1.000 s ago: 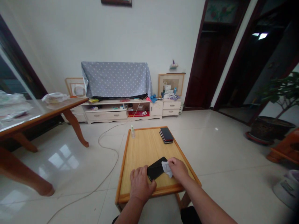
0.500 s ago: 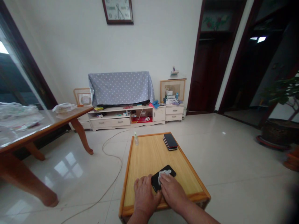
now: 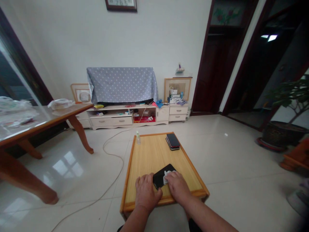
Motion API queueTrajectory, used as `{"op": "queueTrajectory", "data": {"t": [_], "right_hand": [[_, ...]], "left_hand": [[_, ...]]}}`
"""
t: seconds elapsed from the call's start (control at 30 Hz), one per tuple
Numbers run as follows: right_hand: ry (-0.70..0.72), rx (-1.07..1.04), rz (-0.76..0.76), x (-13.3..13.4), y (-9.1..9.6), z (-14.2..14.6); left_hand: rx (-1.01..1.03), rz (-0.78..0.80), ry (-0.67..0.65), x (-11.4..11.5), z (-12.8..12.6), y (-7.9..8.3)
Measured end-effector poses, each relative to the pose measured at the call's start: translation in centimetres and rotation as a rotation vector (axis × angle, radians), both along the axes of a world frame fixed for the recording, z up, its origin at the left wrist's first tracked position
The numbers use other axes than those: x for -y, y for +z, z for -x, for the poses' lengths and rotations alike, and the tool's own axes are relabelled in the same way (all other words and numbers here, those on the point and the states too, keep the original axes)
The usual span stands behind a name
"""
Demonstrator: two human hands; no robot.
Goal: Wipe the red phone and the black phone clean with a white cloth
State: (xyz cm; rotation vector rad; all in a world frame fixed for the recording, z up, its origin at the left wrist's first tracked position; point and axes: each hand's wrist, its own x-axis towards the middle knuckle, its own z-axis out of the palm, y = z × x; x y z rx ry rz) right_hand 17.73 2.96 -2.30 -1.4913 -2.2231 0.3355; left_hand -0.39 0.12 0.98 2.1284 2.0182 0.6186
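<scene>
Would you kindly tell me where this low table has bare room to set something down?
The table is bare mid-top, between the small bottle, stacked phones and black phone; the left hand and right hand crowd the near edge.

The person's left hand [image 3: 146, 193] is pressing against the edge of a slim black smartphone [image 3: 161, 176], while the right hand [image 3: 177, 188] is pushing a crumpled white tissue [image 3: 166, 177] onto its face. The phone is lying on a low, honey-coloured wooden table [image 3: 149, 158] (its orange-brown rim is framing the top), near a stack of two dark phones [image 3: 173, 141] and a small clear bottle [image 3: 138, 138].
</scene>
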Motion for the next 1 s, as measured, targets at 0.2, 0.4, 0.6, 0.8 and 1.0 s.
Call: {"op": "queueTrajectory", "data": {"t": [0.2,0.4,0.6,0.8,1.0], "right_hand": [[-0.257,-0.502,0.127,-3.4,0.3,-1.1],[-0.361,-0.171,-0.007,-3.5,0.2,-1.7],[-0.084,0.111,-0.026,-0.1,0.6,1.1],[-0.024,0.301,-0.051,0.5,2.1,0.6],[-0.237,0.384,0.205,-0.9,3.6,-0.3]], "left_hand": [[0.004,0.002,0.000,0.0,0.1,0.1],[-0.011,-0.001,-0.004,-0.2,0.1,-0.2],[-0.015,-0.015,-0.025,-0.4,0.4,-0.9],[-0.010,-0.012,-0.011,-0.3,0.4,-0.7],[0.016,-0.037,-0.020,-0.4,0.4,-1.0]]}}
